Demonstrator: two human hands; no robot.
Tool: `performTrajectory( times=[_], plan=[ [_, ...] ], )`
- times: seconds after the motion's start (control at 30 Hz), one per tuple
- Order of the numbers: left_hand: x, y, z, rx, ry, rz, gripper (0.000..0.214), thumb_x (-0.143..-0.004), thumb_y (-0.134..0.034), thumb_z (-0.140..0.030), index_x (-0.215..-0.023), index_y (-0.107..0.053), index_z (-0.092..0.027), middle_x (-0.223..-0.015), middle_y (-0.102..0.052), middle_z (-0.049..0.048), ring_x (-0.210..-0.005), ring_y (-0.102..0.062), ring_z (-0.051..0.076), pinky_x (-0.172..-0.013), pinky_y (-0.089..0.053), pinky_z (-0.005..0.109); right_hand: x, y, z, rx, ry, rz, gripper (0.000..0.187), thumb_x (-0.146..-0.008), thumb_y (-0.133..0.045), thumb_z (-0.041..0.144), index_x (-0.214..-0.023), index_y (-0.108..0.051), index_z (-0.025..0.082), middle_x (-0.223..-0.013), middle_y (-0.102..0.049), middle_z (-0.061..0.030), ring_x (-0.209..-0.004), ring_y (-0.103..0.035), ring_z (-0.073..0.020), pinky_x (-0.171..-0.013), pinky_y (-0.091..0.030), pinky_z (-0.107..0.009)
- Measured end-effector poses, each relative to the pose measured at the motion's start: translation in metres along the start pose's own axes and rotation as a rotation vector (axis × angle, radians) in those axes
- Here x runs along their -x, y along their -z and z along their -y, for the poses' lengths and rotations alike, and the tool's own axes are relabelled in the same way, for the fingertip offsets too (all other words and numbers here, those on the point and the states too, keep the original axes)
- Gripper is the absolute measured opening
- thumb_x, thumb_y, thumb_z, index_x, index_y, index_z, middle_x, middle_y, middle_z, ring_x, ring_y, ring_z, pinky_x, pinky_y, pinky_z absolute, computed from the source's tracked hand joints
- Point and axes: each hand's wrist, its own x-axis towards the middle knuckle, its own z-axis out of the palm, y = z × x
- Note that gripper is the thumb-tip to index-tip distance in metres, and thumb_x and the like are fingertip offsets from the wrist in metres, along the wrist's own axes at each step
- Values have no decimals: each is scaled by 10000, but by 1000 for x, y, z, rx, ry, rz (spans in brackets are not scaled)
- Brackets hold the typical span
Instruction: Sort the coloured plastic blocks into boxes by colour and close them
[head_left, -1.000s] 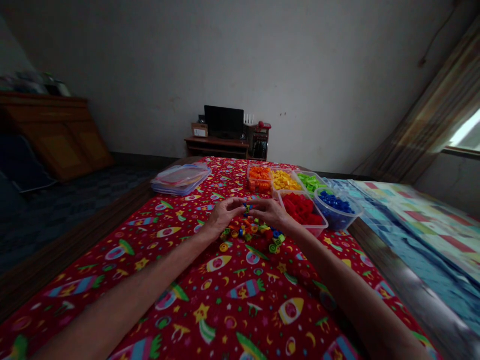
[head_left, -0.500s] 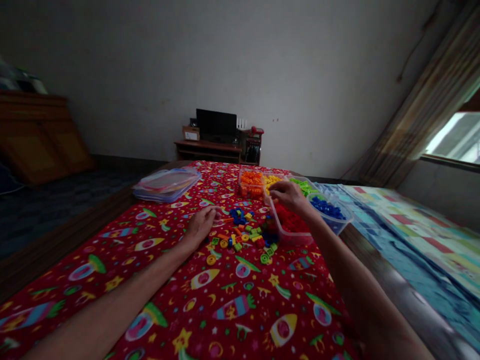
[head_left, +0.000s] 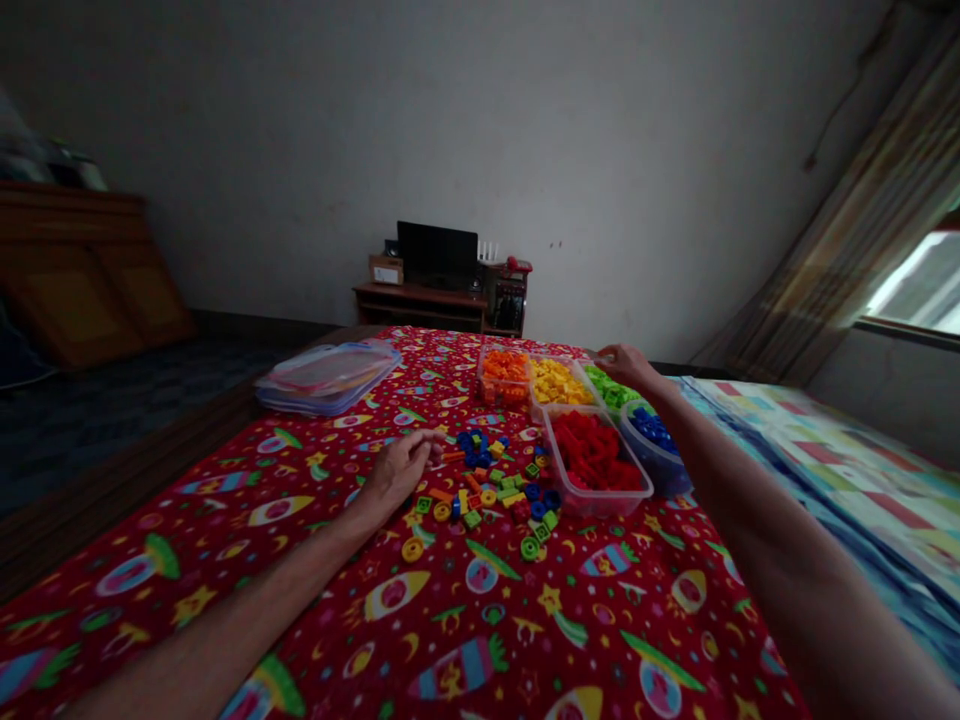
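Note:
My left hand (head_left: 397,470) rests on the red patterned cloth, its fingers loosely extended beside a loose pile of toy building bricks (head_left: 476,447). An orange brick (head_left: 454,456) lies just off its fingertips. Out over the far edge of the tub of green bricks (head_left: 611,388) is my right hand (head_left: 626,362), fingers drawn together; whatever they may hold is too small to make out. Near it are tubs of yellow bricks (head_left: 559,382), orange bricks (head_left: 505,367), red bricks (head_left: 592,450) and blue bricks (head_left: 652,428).
Stacked clear plastic lids (head_left: 330,375) lie at the cloth's left edge. More loose bricks and round pieces, such as a yellow ring (head_left: 412,549), are scattered before the tubs. A bed (head_left: 817,430) stands to the right, and a monitor (head_left: 437,254) sits on a desk beyond.
My right hand has moved from above the yellow and red tubs, farther right and away, to the green tub. The left hand stays beside the pile, its fingers slightly more extended.

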Motion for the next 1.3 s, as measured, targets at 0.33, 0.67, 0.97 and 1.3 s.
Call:
performTrajectory(
  times=[0.33,0.67,0.97,1.3],
  plan=[
    [1,-2,-1,-45,36,16,329,-726,-444,-333,-888,-676,-165,-798,-701,46,-693,-651,177,-673,-524,280,63,-9,113,-110,488,224,229,-779,-485,97,-814,-711,110,-739,-680,-66,-603,-538,-95,-546,-326,-189],
    [1,-1,1,-91,-69,54,331,-748,-415,-298,-890,-690,-180,-788,-707,26,-687,-648,170,-665,-522,270,121,-43,158,23,682,341,266,-868,-534,369,-986,-692,191,-860,-690,-79,-734,-594,-147,-573,-339,-219],
    [4,-1,-1,-90,-100,59,344,-781,-399,-299,-902,-693,-167,-787,-697,41,-708,-646,178,-660,-523,279,129,-41,172,-63,691,429,202,-840,-550,186,-953,-704,120,-851,-692,-92,-693,-571,-125,-581,-336,-213],
    [-3,0,15,-75,-87,-246,338,-753,-444,-171,-1053,-598,-190,-1021,-652,59,-951,-617,195,-868,-497,340,105,-55,186,65,746,217,229,-876,-418,110,-938,-639,96,-869,-637,-108,-741,-534,-151,-652,-373,-244]
  ],
)
